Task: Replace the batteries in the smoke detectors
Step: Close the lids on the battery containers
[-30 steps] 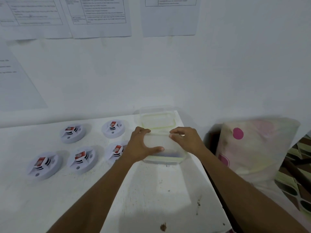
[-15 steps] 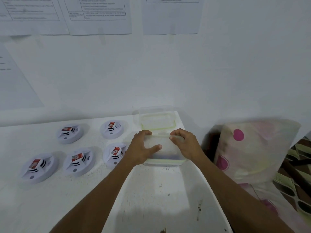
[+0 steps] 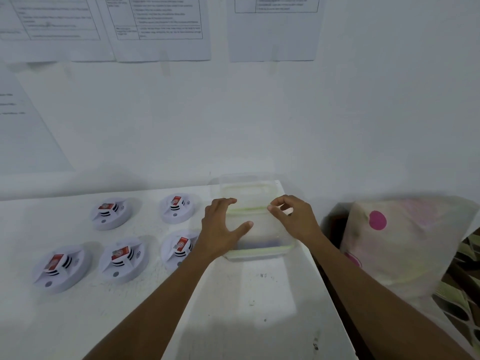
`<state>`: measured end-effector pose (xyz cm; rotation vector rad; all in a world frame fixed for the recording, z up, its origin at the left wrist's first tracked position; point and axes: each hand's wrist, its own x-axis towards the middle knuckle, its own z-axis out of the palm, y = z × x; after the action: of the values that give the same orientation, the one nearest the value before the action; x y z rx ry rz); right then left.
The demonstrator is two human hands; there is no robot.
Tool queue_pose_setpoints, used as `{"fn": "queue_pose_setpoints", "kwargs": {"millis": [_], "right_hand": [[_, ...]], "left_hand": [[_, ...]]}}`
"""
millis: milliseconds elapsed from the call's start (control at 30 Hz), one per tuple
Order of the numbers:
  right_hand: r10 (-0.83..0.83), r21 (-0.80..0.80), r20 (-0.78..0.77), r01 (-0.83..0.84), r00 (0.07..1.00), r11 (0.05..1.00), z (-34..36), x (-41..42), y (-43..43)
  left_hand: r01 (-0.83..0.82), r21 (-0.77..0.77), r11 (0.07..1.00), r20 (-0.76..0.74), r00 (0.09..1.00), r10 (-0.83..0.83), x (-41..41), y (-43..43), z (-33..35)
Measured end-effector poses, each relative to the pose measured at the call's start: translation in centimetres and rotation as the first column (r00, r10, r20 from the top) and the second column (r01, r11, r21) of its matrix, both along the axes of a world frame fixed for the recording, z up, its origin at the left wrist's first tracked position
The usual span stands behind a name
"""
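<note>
The clear plastic box [image 3: 259,246] sits on the table [image 3: 233,307] under both hands. It looks light, stiff and slick. The left hand [image 3: 220,229] lies spread on its lid [image 3: 259,219], while the right hand [image 3: 293,216] pinches the lid's far rim, the best hold. Smoke detectors [image 3: 124,258] lie beside the left hand.

Looking like plain room in home, possibly bedroom corner. Printed sheets [image 3: 161,27] with ruled tables hanging taped on bare white wall [image 3: 259,113]; text too blurred for reading. Scuffed white table [image 3: 259,307] standing against wall, carrying five smoke detectors [image 3: 122,261] lying in rows. Pillow with pink dots [image 3: 405,242] leaning just beside table, over green patterned cloth [image 3: 465,281].
</note>
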<state>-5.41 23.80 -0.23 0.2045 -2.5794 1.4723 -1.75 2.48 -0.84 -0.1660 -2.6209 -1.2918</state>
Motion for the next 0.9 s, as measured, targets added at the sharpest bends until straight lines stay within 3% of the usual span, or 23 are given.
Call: {"fn": "queue_pose_setpoints", "kwargs": {"millis": [133, 233, 400, 500, 767, 900], "right_hand": [[-0.136, -0.064, -0.044, 0.134, 0.99, 0.989, 0.7, -3.1, 0.6], [-0.188, -0.086, 0.062, 0.193, 0.98, 0.977, 1.2, -5.5, 0.8], [-0.165, -0.037, 0.28, 0.182, 0.946, 0.983, 0.5, -8.4, 1.0], [-0.21, -0.041, 0.318, 0.235, 0.925, 0.971, -0.2, -9.5, 1.3], [-0.238, -0.053, 0.419, 0.285, 0.876, 0.957, -0.9, -11.3, 1.5], [-0.273, -0.2, 0.417, 0.38, 0.867, 0.903, 0.7, -11.6, 2.0]], "left_hand": [[-0.077, 0.072, 0.994, -0.013, 0.997, 0.078, -3.3, -1.4, 1.0], [-0.142, 0.175, 0.974, 0.092, 0.988, 0.127, -6.0, -2.2, 1.5], [0.02, 0.101, 0.995, 0.271, 0.961, -0.047, -9.1, -3.5, 1.5], [0.072, 0.187, 0.98, 0.342, 0.93, -0.133, -10.7, -3.6, 1.3], [0.092, 0.286, 0.954, 0.266, 0.949, -0.171, -12.2, -4.3, 0.6], [0.063, 0.357, 0.932, 0.214, 0.966, -0.147, -12.1, -6.1, 1.3]]}}
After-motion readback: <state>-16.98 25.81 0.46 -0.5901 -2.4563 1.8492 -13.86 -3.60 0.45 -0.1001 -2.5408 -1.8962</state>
